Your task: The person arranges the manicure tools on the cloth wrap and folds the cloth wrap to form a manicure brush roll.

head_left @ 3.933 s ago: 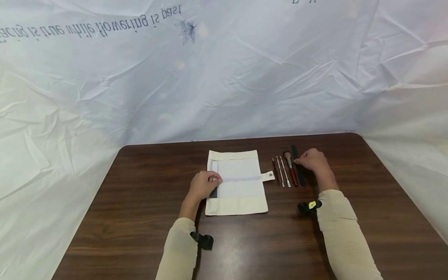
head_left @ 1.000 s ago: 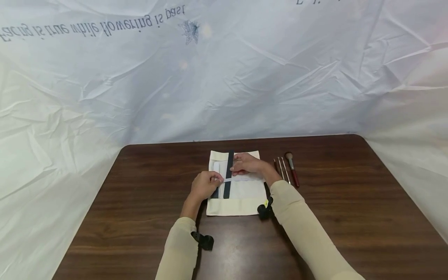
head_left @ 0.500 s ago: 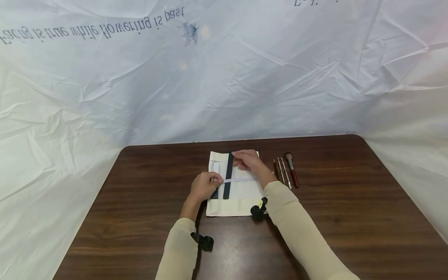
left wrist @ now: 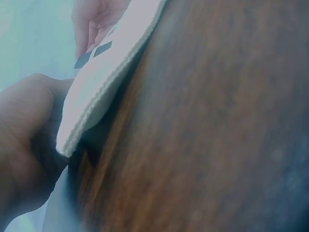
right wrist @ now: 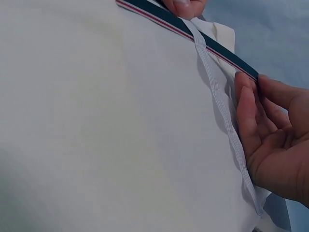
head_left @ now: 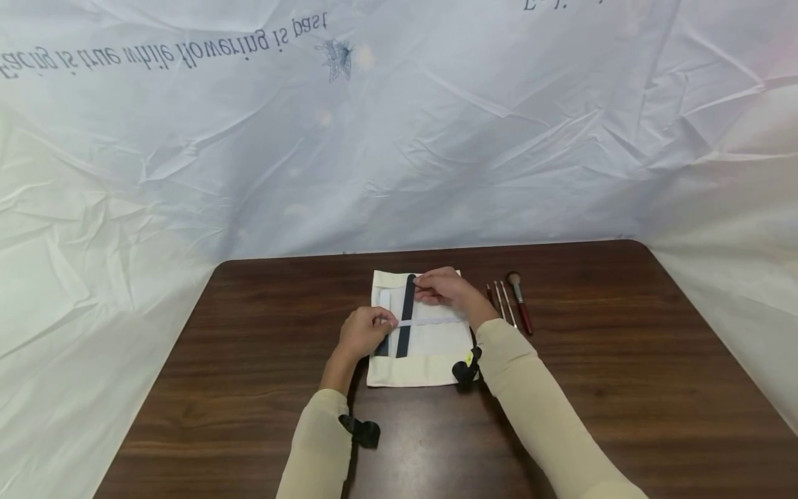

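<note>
A cream cloth pouch (head_left: 411, 373) lies unfolded, with a white elastic band (head_left: 433, 321) across its middle. My right hand (head_left: 444, 287) pinches the far end of a dark nail file (head_left: 408, 298) between thumb and fingers; the file passes beneath the band. In the right wrist view, the file (right wrist: 227, 54) shows red and white layers along its edge, and the band crosses over it. With thumb and forefinger, my left hand (head_left: 363, 330) pinches the band at the pouch's left side. Beside that hand, a flat white-and-dark strip (head_left: 384, 298) sits under the band, partly covered.
Right of the pouch, a red-handled brush (head_left: 521, 305) and two thin metal tools (head_left: 507, 303) lie side by side, with a thin reddish-brown stick (head_left: 490, 294) next to them. The wooden table (head_left: 218, 388) meets a white sheet (head_left: 399, 173) at the back.
My right hand has brought the nail file from the table's right side onto the pouch, under the band. Over the last second the file has slid slightly toward me. My left hand stays put.
</note>
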A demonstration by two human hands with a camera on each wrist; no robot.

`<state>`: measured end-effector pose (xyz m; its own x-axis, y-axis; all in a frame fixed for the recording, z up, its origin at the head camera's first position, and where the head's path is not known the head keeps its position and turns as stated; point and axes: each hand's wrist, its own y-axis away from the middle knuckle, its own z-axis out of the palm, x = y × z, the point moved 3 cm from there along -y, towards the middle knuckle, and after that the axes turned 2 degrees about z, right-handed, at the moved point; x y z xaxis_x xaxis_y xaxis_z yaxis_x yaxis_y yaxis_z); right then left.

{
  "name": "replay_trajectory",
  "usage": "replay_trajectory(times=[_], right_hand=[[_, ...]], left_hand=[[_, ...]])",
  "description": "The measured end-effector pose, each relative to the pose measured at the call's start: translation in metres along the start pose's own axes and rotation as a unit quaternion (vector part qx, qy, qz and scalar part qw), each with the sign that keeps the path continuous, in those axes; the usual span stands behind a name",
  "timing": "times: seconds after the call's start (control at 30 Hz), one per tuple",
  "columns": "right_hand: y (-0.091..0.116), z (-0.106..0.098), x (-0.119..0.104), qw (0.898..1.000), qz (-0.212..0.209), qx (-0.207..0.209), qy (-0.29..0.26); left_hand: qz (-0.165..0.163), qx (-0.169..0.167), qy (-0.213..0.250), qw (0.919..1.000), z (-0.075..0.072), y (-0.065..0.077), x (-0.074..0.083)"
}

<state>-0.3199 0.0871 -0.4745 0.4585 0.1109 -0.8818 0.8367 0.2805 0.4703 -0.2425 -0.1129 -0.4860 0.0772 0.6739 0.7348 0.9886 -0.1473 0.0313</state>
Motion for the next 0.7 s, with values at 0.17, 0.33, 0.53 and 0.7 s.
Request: replay_trajectory(times=[0.17, 0.33, 0.53, 0.7], right_hand=[[-0.0044, 0.0015, 0.0015, 1.000, -0.002, 0.002, 0.018], [-0.0043, 0.0059, -0.0005, 0.999, -0.011, 0.009, 0.046], [-0.0028, 0.0083, -0.0014, 0.992, -0.013, -0.037, 0.124], [-0.0031, 0.0047, 0.0007, 0.986, 0.006, -0.071, 0.150]], left_hand=[[0.000, 0.003, 0.002, 1.0000, 0.0001, -0.0004, -0.0001], [-0.001, 0.002, 0.003, 1.0000, -0.0014, -0.0003, 0.0014], [-0.004, 0.001, 0.005, 1.0000, -0.0025, 0.0004, 0.0026], [-0.009, -0.003, 0.001, 1.0000, -0.0012, 0.0003, 0.0026]])
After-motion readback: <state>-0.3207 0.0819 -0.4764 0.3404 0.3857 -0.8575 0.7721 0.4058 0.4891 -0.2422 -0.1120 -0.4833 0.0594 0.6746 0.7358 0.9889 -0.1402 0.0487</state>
